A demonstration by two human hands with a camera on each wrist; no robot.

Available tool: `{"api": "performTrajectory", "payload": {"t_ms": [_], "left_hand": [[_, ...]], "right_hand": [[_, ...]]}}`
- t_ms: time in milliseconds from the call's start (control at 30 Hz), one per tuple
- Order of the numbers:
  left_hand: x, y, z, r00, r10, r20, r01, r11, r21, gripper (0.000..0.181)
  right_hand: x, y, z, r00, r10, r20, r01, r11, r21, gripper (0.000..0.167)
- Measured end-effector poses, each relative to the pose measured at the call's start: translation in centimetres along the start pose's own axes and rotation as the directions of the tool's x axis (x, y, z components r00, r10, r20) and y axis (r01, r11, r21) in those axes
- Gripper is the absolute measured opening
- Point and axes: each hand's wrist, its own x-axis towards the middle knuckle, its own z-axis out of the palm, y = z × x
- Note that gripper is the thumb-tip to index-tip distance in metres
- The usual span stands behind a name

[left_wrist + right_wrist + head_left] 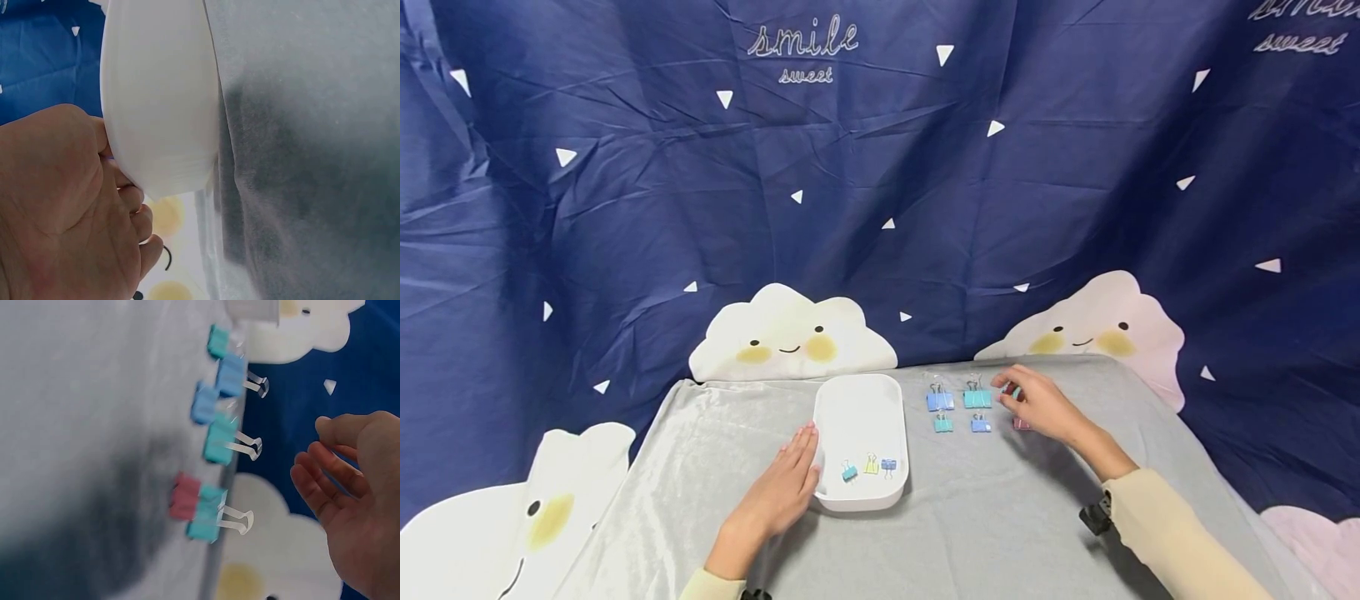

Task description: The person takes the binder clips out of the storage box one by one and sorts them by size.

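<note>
My left hand (784,487) lies along the left side of a white tray (859,505), its fingers fairly straight and touching the wall. In the tray's near end are a teal binder clip (849,472), a yellow one (871,467) and a blue one (889,465). To the right, my right hand (1037,404) hovers over more binder clips with loosely bent fingers; the right wrist view shows nothing held. Closest to it are a large teal clip (206,515) and a small red clip (185,497). In the head view the hand partly covers both.
Between tray and right hand sit a large blue clip (940,402), a large teal clip (977,399), a small teal clip (943,425) and a small blue clip (981,425). Grey cloth (970,533) covers the table; a navy curtain (865,167) hangs behind.
</note>
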Motion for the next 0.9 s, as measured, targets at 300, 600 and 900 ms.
{"api": "performTrajectory", "payload": {"t_ms": [300,600,900], "left_hand": [[0.0,-0.2,0.1,1.0,0.007,-0.004,-0.007,1.0,0.006,0.059],[-0.1,-0.1,-0.1,1.0,0.015,-0.001,-0.015,1.0,0.011,0.059],[-0.3,0.0,-0.3,1.0,0.026,-0.013,-0.026,1.0,0.003,0.059]], "right_hand": [[2.9,-5.1,0.0,0.988,-0.122,0.097,0.122,0.993,0.009,0.012],[5.5,-9.4,1.6,0.936,-0.276,0.22,0.276,0.961,0.029,0.012],[7.6,-13.5,4.0,0.862,-0.355,0.363,0.367,0.929,0.036,0.014]]}}
